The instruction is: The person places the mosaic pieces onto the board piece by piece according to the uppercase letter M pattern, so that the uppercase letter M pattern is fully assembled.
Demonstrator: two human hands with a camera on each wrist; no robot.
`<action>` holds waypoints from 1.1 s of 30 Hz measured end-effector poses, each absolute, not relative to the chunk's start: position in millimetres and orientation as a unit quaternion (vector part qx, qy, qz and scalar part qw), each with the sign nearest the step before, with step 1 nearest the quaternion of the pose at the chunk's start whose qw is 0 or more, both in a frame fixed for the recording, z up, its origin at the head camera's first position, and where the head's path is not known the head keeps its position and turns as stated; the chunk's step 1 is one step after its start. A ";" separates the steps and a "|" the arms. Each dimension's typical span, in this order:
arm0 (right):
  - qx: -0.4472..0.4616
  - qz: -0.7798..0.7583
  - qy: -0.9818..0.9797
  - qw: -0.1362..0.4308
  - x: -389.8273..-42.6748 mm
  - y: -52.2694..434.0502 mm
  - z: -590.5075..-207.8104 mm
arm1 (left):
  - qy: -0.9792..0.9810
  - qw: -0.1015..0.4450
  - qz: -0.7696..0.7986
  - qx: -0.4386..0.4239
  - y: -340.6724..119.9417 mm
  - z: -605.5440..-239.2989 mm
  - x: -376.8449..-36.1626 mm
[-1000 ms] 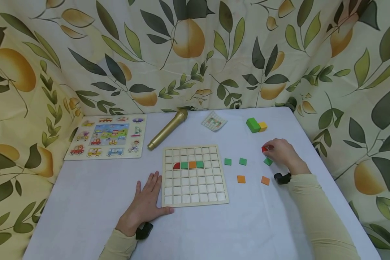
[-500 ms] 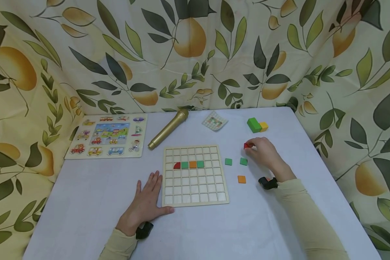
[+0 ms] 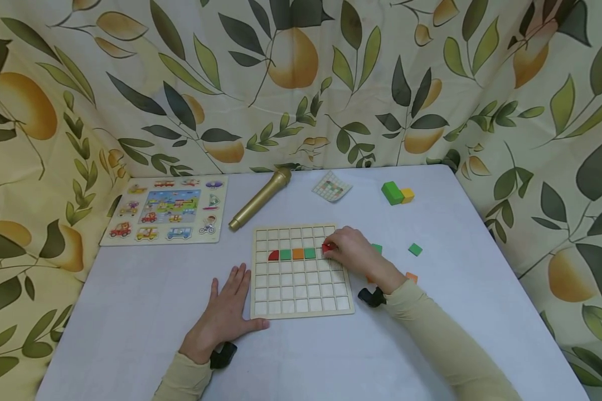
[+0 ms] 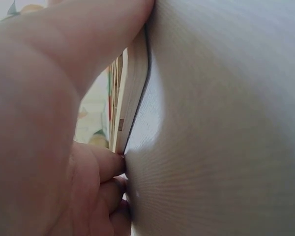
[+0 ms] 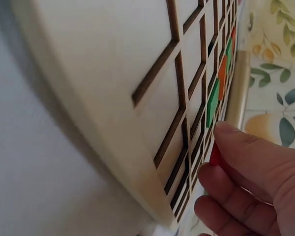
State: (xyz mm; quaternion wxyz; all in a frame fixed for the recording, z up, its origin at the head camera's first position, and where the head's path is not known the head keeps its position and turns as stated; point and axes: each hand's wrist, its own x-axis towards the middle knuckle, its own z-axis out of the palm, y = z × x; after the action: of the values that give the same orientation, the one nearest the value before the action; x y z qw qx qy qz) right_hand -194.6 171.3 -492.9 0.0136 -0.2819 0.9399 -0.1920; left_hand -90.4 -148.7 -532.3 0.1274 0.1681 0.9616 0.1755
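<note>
A wooden grid board (image 3: 301, 288) lies mid-table. One of its rows bears a red rounded tile (image 3: 273, 255), a green tile (image 3: 285, 254), an orange tile (image 3: 298, 254) and another green tile (image 3: 309, 253). My right hand (image 3: 358, 253) pinches a red tile (image 5: 215, 155) between thumb and fingers, over the same row just right of the second green one. Flat on the cloth, my left hand (image 3: 226, 309) has its fingers straight, fingertips and thumb at the board's left edge and lower-left corner; the left wrist view shows them by the board's side.
Right of the board lie a green tile (image 3: 415, 249), an orange tile (image 3: 412, 277) and others partly hidden by my right hand. Behind are a picture puzzle (image 3: 168, 211), a gold microphone (image 3: 259, 200), a patterned card (image 3: 332, 186), a green block (image 3: 392, 192) and a yellow block (image 3: 407, 195).
My right hand has carried the red tile leftward from the table's right side to over the board, uncovering a green and an orange tile. The left hand stays put.
</note>
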 end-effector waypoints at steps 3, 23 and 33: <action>-0.291 -0.182 0.939 0.014 -194.6 164.3 -495.2 | 0.962 0.126 0.175 0.168 -148.2 -532.3 -90.3; -0.280 -0.164 0.946 0.002 -194.5 165.8 -503.4 | 0.960 0.122 0.187 0.169 -148.2 -535.0 -88.3; -0.176 -0.173 0.969 0.006 -192.8 227.3 -500.6 | 0.961 0.121 0.182 0.171 -149.8 -532.3 -89.7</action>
State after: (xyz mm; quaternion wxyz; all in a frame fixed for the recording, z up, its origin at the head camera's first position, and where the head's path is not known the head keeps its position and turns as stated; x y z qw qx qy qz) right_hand -192.8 227.3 -500.6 0.0057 -0.1758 0.9692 -0.1726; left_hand -89.7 -149.8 -532.3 0.1208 0.1710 0.9608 0.1820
